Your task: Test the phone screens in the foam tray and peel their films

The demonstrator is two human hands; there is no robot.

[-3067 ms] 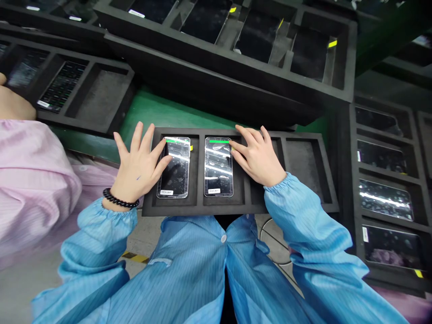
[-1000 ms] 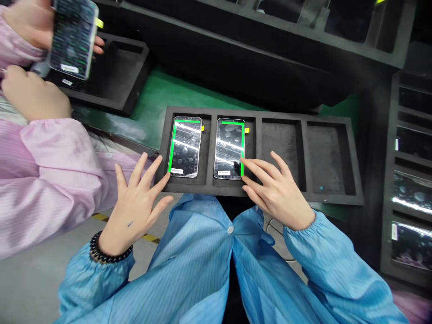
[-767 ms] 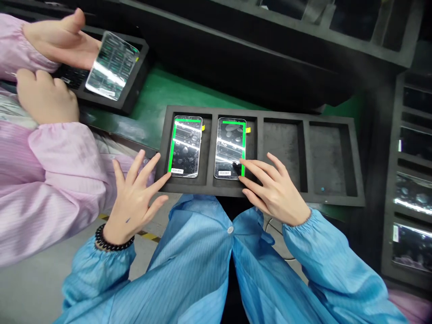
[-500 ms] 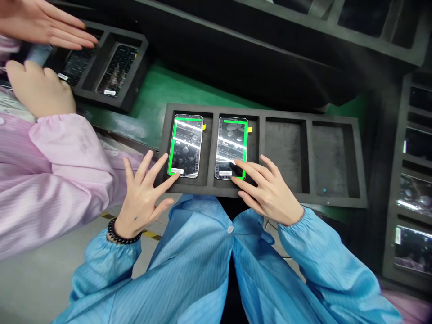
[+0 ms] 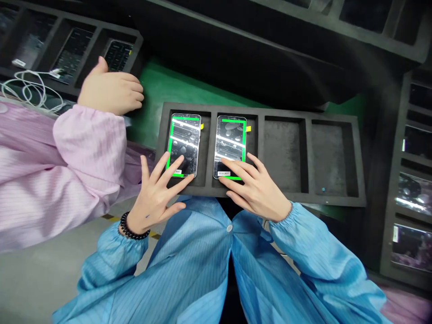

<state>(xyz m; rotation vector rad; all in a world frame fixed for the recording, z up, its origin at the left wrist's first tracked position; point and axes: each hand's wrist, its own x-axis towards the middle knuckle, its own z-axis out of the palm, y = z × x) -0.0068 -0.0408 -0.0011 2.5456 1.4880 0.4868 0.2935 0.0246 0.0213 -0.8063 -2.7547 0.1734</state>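
A black foam tray [image 5: 305,198] with several slots lies in front of me. Two phones rest in its left slots, the left phone [image 5: 184,139] and the right phone [image 5: 231,141], each screen showing a green border. My left hand [image 5: 155,195] is open with fingers spread, its fingertips touching the bottom of the left phone's screen. My right hand [image 5: 253,186] is open too, its fingertips resting along the bottom edge of the right phone's screen. The two right slots [image 5: 285,150] hold nothing.
A co-worker's hand [image 5: 110,92] in a pink sleeve [image 5: 84,144] rests on the green surface [image 5: 168,90] to my left. Another foam tray [image 5: 72,42] with phones and a white cable [image 5: 32,87] lies far left. More phone trays [image 5: 411,171] stand on the right.
My fingertips slid along the phones' screen edges to the bottom, the green borders growing behind them. The co-worker set a phone into the left tray and rested a hand near my tray.
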